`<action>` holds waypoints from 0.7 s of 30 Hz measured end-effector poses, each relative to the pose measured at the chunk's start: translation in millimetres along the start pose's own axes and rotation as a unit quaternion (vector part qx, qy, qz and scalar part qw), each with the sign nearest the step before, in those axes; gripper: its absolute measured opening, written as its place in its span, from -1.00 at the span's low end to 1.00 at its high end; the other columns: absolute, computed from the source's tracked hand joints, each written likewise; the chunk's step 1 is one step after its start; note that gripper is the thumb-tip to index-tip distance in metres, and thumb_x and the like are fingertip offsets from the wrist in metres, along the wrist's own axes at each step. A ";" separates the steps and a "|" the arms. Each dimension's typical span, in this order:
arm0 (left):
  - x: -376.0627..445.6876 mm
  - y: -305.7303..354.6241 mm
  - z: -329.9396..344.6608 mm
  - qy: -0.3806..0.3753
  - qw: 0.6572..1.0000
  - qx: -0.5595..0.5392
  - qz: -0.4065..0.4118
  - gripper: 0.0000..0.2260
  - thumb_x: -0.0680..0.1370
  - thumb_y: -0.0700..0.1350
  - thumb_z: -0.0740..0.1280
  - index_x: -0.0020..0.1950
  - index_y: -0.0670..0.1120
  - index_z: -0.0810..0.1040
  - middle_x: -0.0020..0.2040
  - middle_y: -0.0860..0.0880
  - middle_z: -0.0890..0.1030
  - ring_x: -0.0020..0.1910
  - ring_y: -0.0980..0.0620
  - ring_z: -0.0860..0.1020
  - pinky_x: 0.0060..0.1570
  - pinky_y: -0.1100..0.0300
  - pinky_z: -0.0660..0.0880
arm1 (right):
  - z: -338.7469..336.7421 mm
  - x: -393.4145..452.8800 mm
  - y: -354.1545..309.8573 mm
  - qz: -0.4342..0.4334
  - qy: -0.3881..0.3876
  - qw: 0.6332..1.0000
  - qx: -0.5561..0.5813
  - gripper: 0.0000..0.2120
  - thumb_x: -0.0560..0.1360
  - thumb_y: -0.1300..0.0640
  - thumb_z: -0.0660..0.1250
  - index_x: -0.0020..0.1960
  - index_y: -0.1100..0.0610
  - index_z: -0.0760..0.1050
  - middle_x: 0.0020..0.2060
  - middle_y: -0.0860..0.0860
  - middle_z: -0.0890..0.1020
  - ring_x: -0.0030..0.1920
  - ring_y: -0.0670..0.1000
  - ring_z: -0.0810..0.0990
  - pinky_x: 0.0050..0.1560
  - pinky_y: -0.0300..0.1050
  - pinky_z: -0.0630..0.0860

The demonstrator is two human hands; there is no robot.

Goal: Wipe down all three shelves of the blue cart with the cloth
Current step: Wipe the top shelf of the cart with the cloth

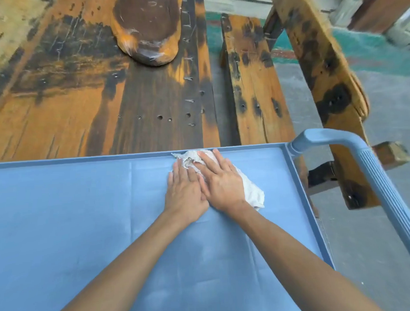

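A worn wooden surface (58, 109), stained orange and black, is filling the upper left of the view, with a rounded wooden piece (148, 29) lying on it toward the far side. Butting against its near edge, the top shelf (73, 206) of the blue cart is stretching across the lower half, showing pale dusty streaks.

The left hand (185, 191) is lying flat on the shelf, its fingers (180, 171) straight and together, the tips pressing on the frayed left edge of the cloth (251, 191). Just beside it and partly overlapping it, the right hand (222, 185) is pressing flat on top of the cloth, its fingers (210, 164) spread and straight, gripping nothing. The white cloth is sitting bunched under both hands near the far rim of the shelf, right of its middle, its loose end sticking out past the right wrist.

Further right, the cart's ribbed blue handle (372, 172) is curving up from the corner. Behind it, a wooden bench (255, 88) and a slanted wooden beam (324, 65) are standing on the grey floor (365, 242).
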State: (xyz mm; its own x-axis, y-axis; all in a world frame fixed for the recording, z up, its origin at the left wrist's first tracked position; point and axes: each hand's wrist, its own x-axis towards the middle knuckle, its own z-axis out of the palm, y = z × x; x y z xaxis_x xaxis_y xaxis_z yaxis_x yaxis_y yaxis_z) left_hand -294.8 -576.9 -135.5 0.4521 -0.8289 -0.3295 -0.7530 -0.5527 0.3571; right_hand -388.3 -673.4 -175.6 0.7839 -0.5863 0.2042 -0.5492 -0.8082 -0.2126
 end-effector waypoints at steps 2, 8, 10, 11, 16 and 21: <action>14.6 19.0 4.9 -0.014 0.998 -0.001 0.063 -0.36 0.55 -0.13 0.12 0.59 -0.28 0.00 0.62 -0.24 -0.06 0.61 -0.20 -0.21 0.56 -0.07 -0.11 | -10.4 -7.6 24.2 0.047 0.001 0.999 -0.017 -0.68 0.67 -0.04 0.21 0.34 -0.08 0.60 0.48 -0.12 0.49 0.54 0.19 0.37 0.42 0.17 0.37; 56.9 74.5 22.0 -0.039 0.982 0.003 0.184 -0.33 0.54 -0.19 0.16 0.63 -0.18 -0.02 0.65 -0.15 -0.10 0.62 -0.06 -0.17 0.58 0.07 -0.17 | -27.2 -20.7 90.0 0.201 -0.032 0.978 -0.032 -0.56 0.73 -0.05 0.02 0.52 0.00 0.42 0.62 -0.06 0.26 0.65 0.12 0.08 0.60 0.14 0.04; 71.4 91.4 24.9 -0.052 0.972 0.012 0.229 -0.34 0.56 -0.21 0.14 0.63 -0.15 -0.02 0.65 -0.11 -0.11 0.63 -0.02 -0.16 0.56 0.09 -0.19 | -33.3 -21.6 109.2 0.240 -0.034 0.970 -0.029 -0.54 0.73 -0.02 0.01 0.58 0.06 0.34 0.64 0.01 0.19 0.66 0.12 0.04 0.63 0.09 -0.01; 77.4 97.7 25.2 -0.056 0.968 0.015 0.242 -0.35 0.56 -0.21 0.14 0.63 -0.15 -0.01 0.65 -0.11 -0.10 0.63 -0.02 -0.15 0.55 0.09 -0.19 | -36.1 -20.4 114.0 0.245 -0.037 0.968 -0.028 -0.53 0.73 -0.01 0.01 0.59 0.09 0.31 0.64 0.05 0.18 0.66 0.13 0.04 0.63 0.07 -0.02; 86.3 104.8 32.9 -0.046 0.964 0.013 0.261 -0.37 0.58 -0.20 0.14 0.63 -0.14 0.01 0.65 -0.10 -0.05 0.63 -0.03 -0.13 0.56 0.06 -0.19 | -41.0 -18.5 115.4 0.239 -0.065 0.969 -0.019 -0.49 0.74 0.00 -0.05 0.65 0.13 0.15 0.66 0.12 0.06 0.67 0.13 -0.04 0.63 -0.02 -0.11; 83.9 103.6 35.3 -0.055 0.960 0.032 0.273 -0.39 0.60 -0.15 0.15 0.63 -0.14 0.01 0.65 -0.11 -0.07 0.63 -0.02 -0.15 0.57 0.03 -0.18 | -48.0 -35.9 109.0 0.255 -0.064 0.965 -0.015 -0.47 0.73 0.00 0.00 0.65 0.14 0.13 0.67 0.12 0.03 0.67 0.10 -0.06 0.64 -0.03 -0.10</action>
State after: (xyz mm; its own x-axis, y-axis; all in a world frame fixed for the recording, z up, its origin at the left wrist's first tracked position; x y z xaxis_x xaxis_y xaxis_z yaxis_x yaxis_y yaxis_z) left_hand -351.8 -700.7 -157.0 -0.0692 -0.9774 -0.1999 -0.8928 -0.0287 0.4495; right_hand -490.2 -743.1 -160.2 0.4372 -0.8985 -0.0394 -0.8798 -0.4182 -0.2260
